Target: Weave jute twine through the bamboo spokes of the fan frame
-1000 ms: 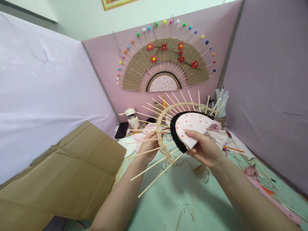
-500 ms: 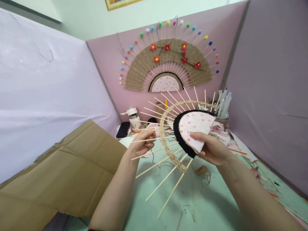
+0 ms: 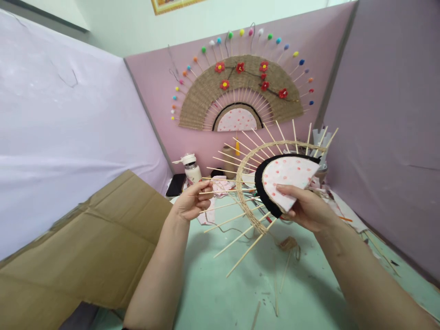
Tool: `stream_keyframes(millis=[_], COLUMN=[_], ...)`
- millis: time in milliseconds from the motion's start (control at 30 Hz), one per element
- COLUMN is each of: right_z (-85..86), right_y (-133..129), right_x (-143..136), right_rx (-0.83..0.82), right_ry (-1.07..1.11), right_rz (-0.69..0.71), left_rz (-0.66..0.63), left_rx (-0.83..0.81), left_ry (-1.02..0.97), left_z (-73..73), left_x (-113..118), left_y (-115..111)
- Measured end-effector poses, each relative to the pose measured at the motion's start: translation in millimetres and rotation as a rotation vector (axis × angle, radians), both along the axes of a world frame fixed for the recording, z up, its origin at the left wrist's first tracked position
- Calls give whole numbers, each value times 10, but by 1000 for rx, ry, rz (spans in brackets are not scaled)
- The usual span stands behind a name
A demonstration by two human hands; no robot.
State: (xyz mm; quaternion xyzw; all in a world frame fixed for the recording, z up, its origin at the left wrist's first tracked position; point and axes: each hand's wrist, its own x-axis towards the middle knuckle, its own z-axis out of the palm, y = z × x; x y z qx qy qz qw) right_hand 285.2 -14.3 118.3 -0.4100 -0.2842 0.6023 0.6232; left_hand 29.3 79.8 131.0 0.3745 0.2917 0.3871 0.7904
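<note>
My right hand [image 3: 309, 208] grips a half-round fan frame by its dotted white-and-pink centre [image 3: 290, 172], thumb on top and fingers behind. A black band [image 3: 260, 183] edges that centre. Thin wooden sticks [image 3: 237, 243] radiate outward, crossed by a woven ring of tan twine [image 3: 242, 195]. At the stick tips on the left, my left hand [image 3: 192, 201] is closed in a pinch on a strand of twine. Loose twine [image 3: 235, 229] trails below it toward a small tan bundle [image 3: 288, 243] on the table.
A finished fan [image 3: 199, 103] with red flowers and coloured pompoms hangs on the pink panel [image 3: 151, 68]. Cardboard [image 3: 113, 238] stands at left. Behind are a white bottle [image 3: 192, 170], a phone [image 3: 176, 184] and a twine spool [image 3: 228, 158]. Loose sticks [image 3: 275, 293] lie on the green table [image 3: 220, 293].
The fan frame has moved right and slightly up with my right hand. My left hand has shifted a little to the left and up, its pinch still closed.
</note>
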Motion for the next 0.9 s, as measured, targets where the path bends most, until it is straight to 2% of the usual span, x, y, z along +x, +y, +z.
stream_keyframes(millis=[133,333,400,467,600,800,900], right_z=[2,-39,-51,-57,-51,-36,-43], right_y=[0,7,-2,-14,-30,-18,-9], right_x=[31,82,103,128,166,152,140], right_rx=[19,-23,-22,-8,18,45,41], right_ry=[-35,-97,-106,-116,-129,-113,-91], right_rz=[16,68,86,115,158,135,151], left_rz=[61,293,291,213,67,38,-28], left_rx=[165,529,578,541,320,256,188], left_ry=[97,425,472,448,328,214,135], left_z=[-3,30,41,36,-12,-55,-39], left_x=[-85,-129,-139,-153,-173,-149,-180], left_y=[17,-23,-37,-33,18,61,65])
